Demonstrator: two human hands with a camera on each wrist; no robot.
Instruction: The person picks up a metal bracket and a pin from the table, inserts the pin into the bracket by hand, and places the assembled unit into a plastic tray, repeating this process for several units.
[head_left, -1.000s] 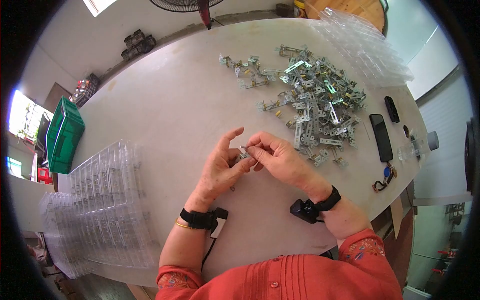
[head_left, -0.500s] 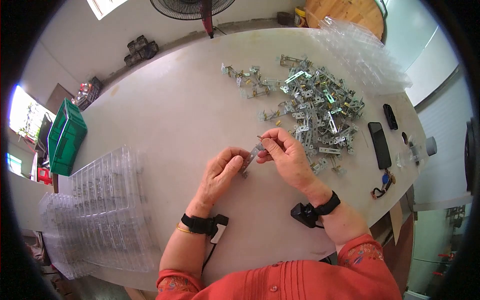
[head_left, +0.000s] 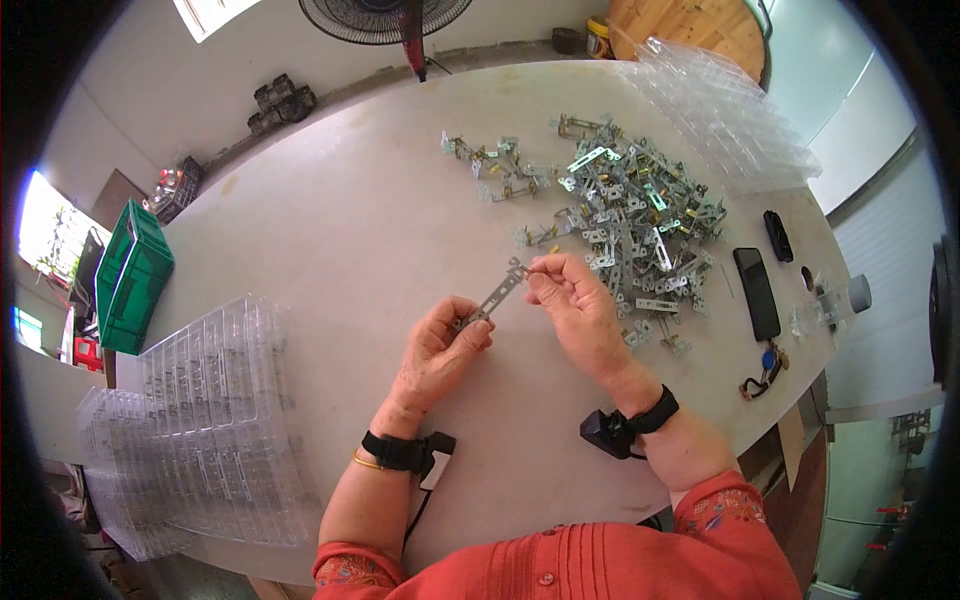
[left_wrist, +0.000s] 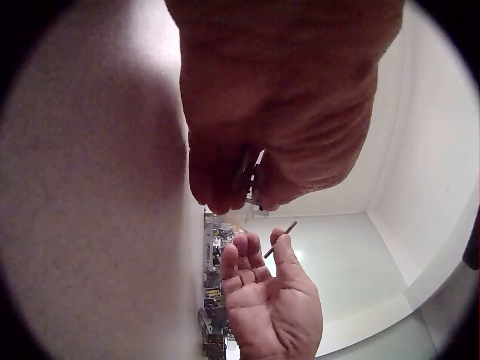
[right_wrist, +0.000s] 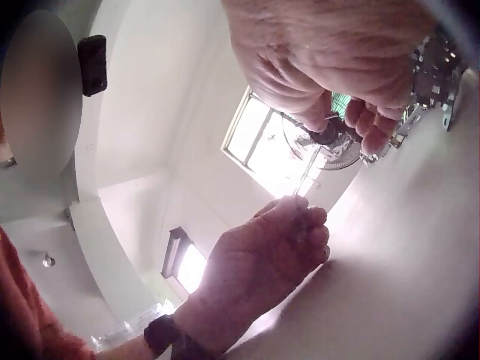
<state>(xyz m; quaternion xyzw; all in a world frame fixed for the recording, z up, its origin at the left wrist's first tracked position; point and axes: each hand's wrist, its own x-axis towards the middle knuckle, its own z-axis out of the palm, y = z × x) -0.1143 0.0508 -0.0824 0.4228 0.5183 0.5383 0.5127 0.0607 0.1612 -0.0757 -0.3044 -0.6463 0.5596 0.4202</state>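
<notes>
My left hand grips one end of a slotted metal bracket, a narrow grey strip with holes, between thumb and fingers. The bracket slants up and to the right over the table, its free end close to the right fingertips. With thumb and forefinger, my right hand pinches a thin metal pin, plain to see in the left wrist view. Beyond the hands lies a heap of similar metal brackets, some with brass-coloured parts. In the left wrist view, the left hand hides most of the bracket.
Clear plastic trays holding rows of metal parts stand at the left, near a green crate. More clear trays lie at the back right. A phone, a black case and a clear bottle are along the right edge.
The bracket, first mostly covered by both hands, now extends from the left hand toward the upper right. The right hand has moved right and drawn apart from the left.
</notes>
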